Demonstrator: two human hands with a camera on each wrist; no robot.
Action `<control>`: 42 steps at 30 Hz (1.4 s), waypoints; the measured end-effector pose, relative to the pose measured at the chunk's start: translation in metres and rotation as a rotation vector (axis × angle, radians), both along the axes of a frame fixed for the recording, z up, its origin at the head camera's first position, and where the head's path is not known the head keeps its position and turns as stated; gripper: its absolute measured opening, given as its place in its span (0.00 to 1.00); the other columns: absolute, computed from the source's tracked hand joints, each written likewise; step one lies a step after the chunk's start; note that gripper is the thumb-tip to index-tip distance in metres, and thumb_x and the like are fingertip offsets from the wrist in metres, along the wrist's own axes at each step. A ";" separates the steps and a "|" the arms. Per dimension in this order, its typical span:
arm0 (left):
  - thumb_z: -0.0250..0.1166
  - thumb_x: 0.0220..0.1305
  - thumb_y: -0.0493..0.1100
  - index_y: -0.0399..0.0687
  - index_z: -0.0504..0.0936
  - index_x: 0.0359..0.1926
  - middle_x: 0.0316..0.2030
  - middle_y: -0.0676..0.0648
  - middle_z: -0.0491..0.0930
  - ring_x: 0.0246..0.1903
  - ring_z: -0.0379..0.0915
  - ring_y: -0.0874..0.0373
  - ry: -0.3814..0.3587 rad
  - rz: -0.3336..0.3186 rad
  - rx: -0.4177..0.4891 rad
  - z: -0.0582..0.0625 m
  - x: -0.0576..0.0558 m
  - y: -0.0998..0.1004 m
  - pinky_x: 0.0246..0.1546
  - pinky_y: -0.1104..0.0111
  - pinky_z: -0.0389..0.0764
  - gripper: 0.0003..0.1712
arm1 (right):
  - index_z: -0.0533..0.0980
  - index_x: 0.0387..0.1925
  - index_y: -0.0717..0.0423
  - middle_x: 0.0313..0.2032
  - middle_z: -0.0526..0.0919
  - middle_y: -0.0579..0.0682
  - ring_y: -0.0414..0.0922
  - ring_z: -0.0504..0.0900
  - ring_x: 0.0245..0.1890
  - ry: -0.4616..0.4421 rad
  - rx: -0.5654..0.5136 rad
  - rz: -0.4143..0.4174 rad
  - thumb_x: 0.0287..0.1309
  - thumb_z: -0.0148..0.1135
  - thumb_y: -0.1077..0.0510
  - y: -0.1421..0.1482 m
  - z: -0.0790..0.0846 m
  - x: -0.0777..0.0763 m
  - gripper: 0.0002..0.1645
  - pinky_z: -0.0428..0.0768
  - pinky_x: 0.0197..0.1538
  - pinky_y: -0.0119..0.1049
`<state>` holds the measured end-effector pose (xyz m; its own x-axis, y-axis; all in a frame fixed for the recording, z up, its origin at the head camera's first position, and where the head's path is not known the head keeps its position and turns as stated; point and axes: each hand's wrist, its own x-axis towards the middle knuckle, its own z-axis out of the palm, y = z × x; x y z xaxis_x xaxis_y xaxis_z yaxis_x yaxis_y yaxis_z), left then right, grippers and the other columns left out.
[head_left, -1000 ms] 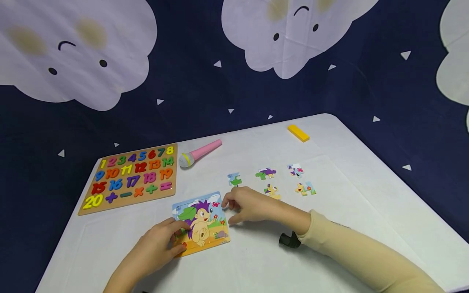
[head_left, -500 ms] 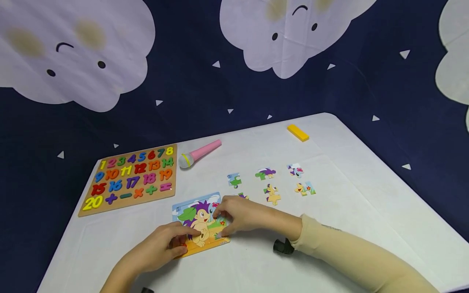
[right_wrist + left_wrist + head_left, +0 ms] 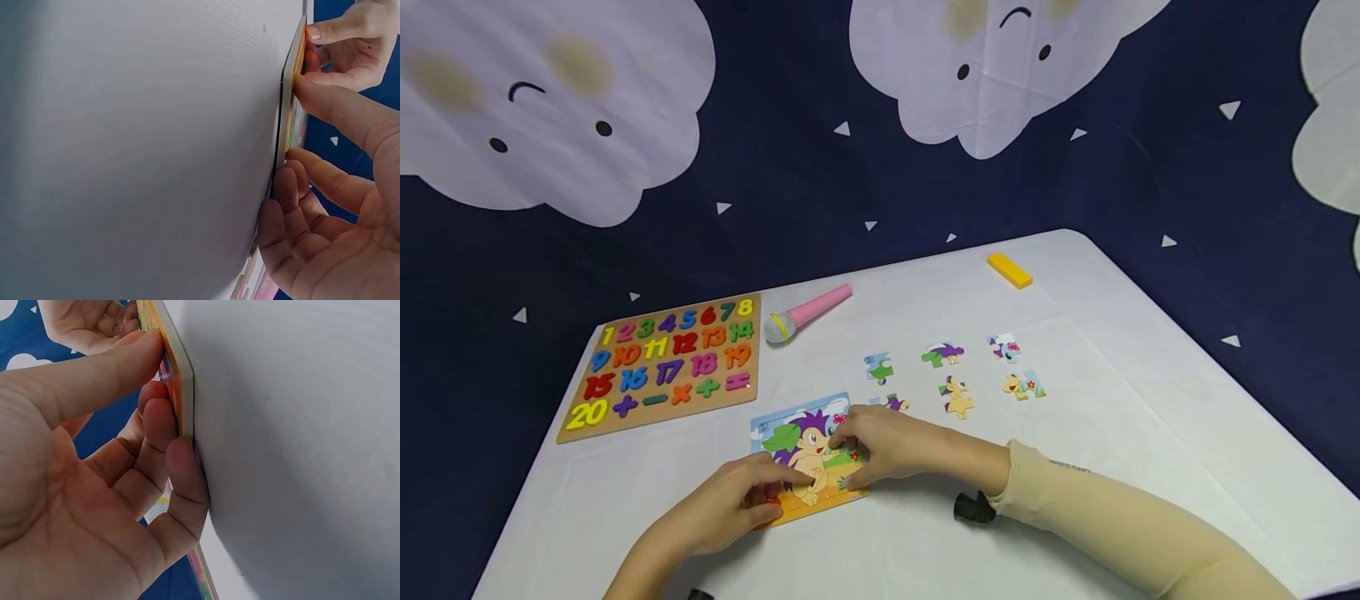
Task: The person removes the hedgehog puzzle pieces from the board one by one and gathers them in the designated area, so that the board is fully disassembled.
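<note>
A hedgehog jigsaw puzzle [image 3: 812, 467] lies on the table in front of the person, its picture in view between the hands. Its lower left corner is held by the left hand [image 3: 730, 504], thumb on the orange border and curled fingers at the edge, as the left wrist view shows. Over its right side the right hand [image 3: 887, 446] grips with bent thumb and index finger on the face; the other fingers curl by the edge in the right wrist view. Whether a single piece is pinched cannot be seen. Several loose puzzle pieces [image 3: 958, 398] lie to the right.
A wooden number board [image 3: 658, 367] lies at the left. Behind the puzzle is a pink toy microphone [image 3: 808, 312]. A yellow block [image 3: 1010, 271] rests near the far edge of the white table [image 3: 1112, 375]. A dark cloth with clouds hangs behind.
The right hand has moved left and slightly down, from the puzzle's right edge onto its face. The left index finger reaches further over the picture. The loose pieces have stayed put.
</note>
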<state>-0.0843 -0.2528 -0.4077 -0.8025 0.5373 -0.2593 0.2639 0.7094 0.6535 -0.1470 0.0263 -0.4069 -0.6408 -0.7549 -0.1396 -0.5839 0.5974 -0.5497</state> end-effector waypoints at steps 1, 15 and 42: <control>0.72 0.71 0.38 0.68 0.87 0.62 0.39 0.55 0.75 0.35 0.67 0.65 -0.002 0.000 0.000 0.000 0.000 0.000 0.32 0.72 0.70 0.23 | 0.86 0.57 0.51 0.42 0.80 0.42 0.34 0.72 0.40 -0.004 -0.006 -0.003 0.56 0.84 0.48 0.000 0.000 0.000 0.29 0.77 0.48 0.26; 0.72 0.70 0.39 0.64 0.90 0.61 0.37 0.57 0.75 0.37 0.67 0.65 0.008 -0.013 0.007 0.000 -0.001 0.000 0.34 0.72 0.67 0.22 | 0.87 0.52 0.50 0.40 0.80 0.41 0.33 0.73 0.39 -0.010 -0.015 -0.020 0.55 0.85 0.49 -0.001 0.001 0.000 0.25 0.77 0.47 0.25; 0.71 0.71 0.37 0.63 0.90 0.61 0.35 0.53 0.72 0.36 0.65 0.64 -0.038 0.005 -0.004 0.001 -0.001 0.002 0.32 0.69 0.65 0.22 | 0.84 0.48 0.51 0.34 0.80 0.40 0.33 0.73 0.34 -0.011 -0.024 -0.015 0.52 0.86 0.51 -0.003 0.000 0.004 0.24 0.76 0.44 0.26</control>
<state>-0.0852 -0.2510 -0.4067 -0.7944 0.5324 -0.2924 0.2353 0.7136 0.6599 -0.1432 0.0238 -0.4067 -0.6505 -0.7485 -0.1288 -0.5690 0.5926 -0.5702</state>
